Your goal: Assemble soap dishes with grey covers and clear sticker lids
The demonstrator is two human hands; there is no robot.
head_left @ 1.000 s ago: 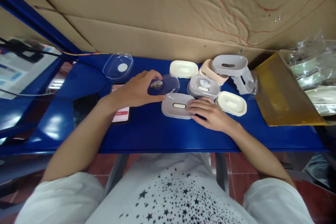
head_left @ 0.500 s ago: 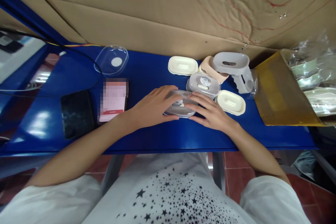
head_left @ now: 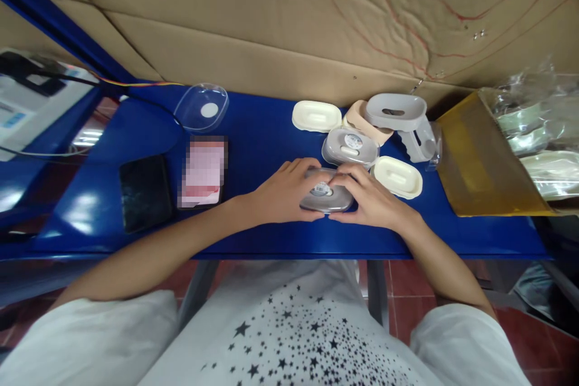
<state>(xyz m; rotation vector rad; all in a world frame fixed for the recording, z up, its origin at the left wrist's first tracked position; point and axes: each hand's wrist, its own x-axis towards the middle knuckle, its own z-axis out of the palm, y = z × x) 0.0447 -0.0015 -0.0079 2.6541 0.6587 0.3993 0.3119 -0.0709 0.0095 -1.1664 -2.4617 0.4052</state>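
Between my two hands is a grey soap dish [head_left: 337, 200] with a clear lid and a round label. My left hand [head_left: 287, 193] grips its left side, thumb in front and fingers over the back. From the right, my right hand [head_left: 371, 199] holds the other end, its fingers curled onto the lid. Just behind lies a second lidded grey soap dish [head_left: 351, 146], also labelled. A cream dish [head_left: 397, 177] rests right of it, and another cream dish [head_left: 316, 116] sits farther back. The underside of the held dish is hidden.
A peach part [head_left: 362, 120] and grey plastic parts [head_left: 398, 110] are piled at the back. On the right stands a cardboard box [head_left: 456, 163] with bagged dishes [head_left: 552, 172]. Leftward lie a phone [head_left: 203, 172], a black tablet-like device [head_left: 145, 193] and a clear lid [head_left: 201, 96].
Both hands have brought the soap dish slightly right and toward my body. My right fingers are more curled over it. The view has shifted a little.
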